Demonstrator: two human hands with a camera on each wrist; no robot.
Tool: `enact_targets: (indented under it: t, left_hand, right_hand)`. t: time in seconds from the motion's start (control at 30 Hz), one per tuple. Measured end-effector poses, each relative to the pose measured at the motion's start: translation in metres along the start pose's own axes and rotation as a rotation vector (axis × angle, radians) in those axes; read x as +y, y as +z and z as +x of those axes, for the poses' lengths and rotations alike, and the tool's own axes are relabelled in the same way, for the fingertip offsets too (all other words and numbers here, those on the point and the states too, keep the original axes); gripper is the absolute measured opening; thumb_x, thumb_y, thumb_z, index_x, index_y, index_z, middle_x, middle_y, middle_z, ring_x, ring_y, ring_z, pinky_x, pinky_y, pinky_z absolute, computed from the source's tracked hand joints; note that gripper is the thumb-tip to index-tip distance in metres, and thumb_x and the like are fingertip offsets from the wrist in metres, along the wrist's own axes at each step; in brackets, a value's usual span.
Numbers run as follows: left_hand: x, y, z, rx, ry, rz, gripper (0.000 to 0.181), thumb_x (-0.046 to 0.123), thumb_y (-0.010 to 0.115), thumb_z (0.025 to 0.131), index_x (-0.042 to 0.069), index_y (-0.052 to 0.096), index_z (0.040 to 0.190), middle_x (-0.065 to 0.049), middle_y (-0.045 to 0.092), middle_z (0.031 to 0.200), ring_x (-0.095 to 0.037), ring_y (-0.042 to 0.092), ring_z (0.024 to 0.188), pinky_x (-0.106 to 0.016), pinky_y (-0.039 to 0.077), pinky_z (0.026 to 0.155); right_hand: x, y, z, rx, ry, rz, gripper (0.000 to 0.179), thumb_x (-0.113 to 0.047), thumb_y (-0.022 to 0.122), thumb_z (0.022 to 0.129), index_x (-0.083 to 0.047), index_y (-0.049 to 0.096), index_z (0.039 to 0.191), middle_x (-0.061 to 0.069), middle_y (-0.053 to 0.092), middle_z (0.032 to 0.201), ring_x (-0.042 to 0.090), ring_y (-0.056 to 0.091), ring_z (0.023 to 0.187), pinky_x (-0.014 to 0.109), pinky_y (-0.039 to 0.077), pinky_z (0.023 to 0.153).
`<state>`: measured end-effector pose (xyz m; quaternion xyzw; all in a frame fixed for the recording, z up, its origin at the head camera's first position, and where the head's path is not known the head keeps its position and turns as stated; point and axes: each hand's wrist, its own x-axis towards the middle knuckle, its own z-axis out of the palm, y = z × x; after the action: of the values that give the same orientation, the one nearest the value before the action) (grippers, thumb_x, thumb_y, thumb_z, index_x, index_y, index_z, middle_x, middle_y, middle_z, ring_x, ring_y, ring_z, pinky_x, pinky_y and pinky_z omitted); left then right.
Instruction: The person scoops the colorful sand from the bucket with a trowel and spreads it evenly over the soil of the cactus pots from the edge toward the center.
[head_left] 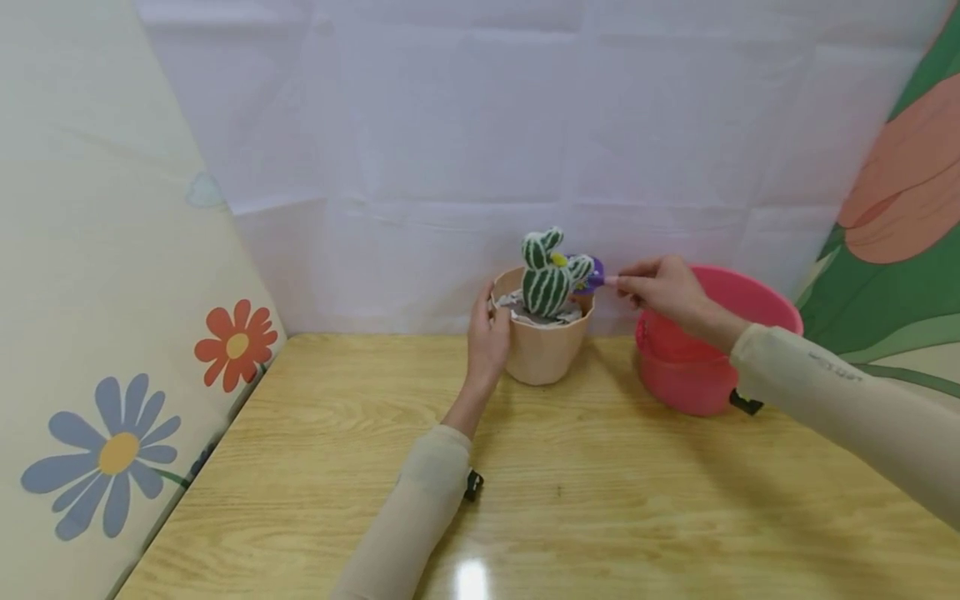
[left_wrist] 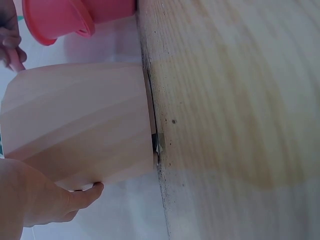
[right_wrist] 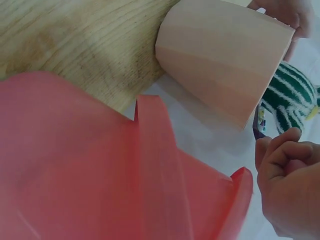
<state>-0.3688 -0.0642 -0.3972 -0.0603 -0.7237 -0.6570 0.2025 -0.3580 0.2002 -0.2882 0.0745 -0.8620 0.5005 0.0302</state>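
Note:
A peach flower pot [head_left: 546, 354] stands on the table near the back wall, holding a green-and-white knitted cactus [head_left: 544, 292] with a yellow flower. Crumpled grey paper-like filling [head_left: 517, 310] lies around the cactus base. My left hand [head_left: 487, 337] holds the pot's left side near the rim, its fingers curved along the wall. With curled fingers and thumb, my right hand [head_left: 667, 292] pinches the pink handle of a small purple shovel [head_left: 597, 275]. The shovel's blade is at the pot's right rim, partly hidden behind the cactus; its tip does not show.
A pink bucket [head_left: 686, 387] stands on the wooden table [head_left: 360, 417] right of the pot, under my right forearm. Its band-like handle [right_wrist: 157, 150] shows in the right wrist view. White sheeting [head_left: 450, 150] hangs behind; flower-painted panels [head_left: 120, 450] flank both sides.

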Motion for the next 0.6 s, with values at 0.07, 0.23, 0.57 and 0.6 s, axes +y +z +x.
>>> enact_targets:
  t: [0.07, 0.23, 0.57, 0.6]
  left_hand:
    - [-0.0003, 0.0000, -0.0001, 0.000, 0.003, 0.008, 0.056, 0.015, 0.045, 0.101, 0.006, 0.038, 0.156, -0.015, 0.049, 0.146, -0.025, 0.050, 0.105, -0.039, 0.046, 0.087]
    - [-0.0012, 0.0008, 0.0000, 0.004, 0.015, 0.016, 0.056, 0.015, 0.045, 0.101, 0.006, 0.039, 0.156, -0.018, 0.051, 0.143, -0.025, 0.050, 0.098, -0.036, 0.045, 0.079]
    - [-0.0001, 0.0036, -0.0013, 0.002, 0.022, 0.007, 0.057, 0.017, 0.045, 0.100, 0.004, 0.039, 0.155, -0.013, 0.046, 0.152, -0.031, 0.050, 0.122, -0.042, 0.045, 0.101]
    - [0.0002, 0.0039, -0.0015, 0.000, 0.021, 0.006, 0.057, 0.017, 0.045, 0.100, 0.004, 0.039, 0.155, -0.013, 0.045, 0.153, -0.032, 0.050, 0.124, -0.043, 0.045, 0.102]
  right_hand:
    - [0.0005, 0.0012, 0.0003, 0.007, -0.018, -0.021, 0.038, -0.021, 0.074, 0.096, 0.010, 0.070, 0.118, 0.017, 0.073, 0.095, 0.013, 0.063, 0.071, 0.023, 0.055, 0.060]
    - [0.0013, 0.0034, 0.0007, 0.029, -0.063, -0.069, 0.039, -0.026, 0.074, 0.095, 0.009, 0.072, 0.114, 0.011, 0.072, 0.086, 0.012, 0.062, 0.067, 0.023, 0.054, 0.057]
    - [0.0054, 0.0051, 0.0008, 0.059, -0.142, -0.157, 0.032, -0.025, 0.073, 0.096, 0.005, 0.075, 0.108, 0.007, 0.068, 0.074, 0.017, 0.062, 0.065, 0.027, 0.053, 0.056]
    - [0.0058, 0.0050, 0.0005, 0.063, -0.151, -0.166, 0.031, -0.024, 0.073, 0.096, 0.005, 0.075, 0.108, 0.007, 0.068, 0.073, 0.018, 0.061, 0.065, 0.026, 0.052, 0.056]
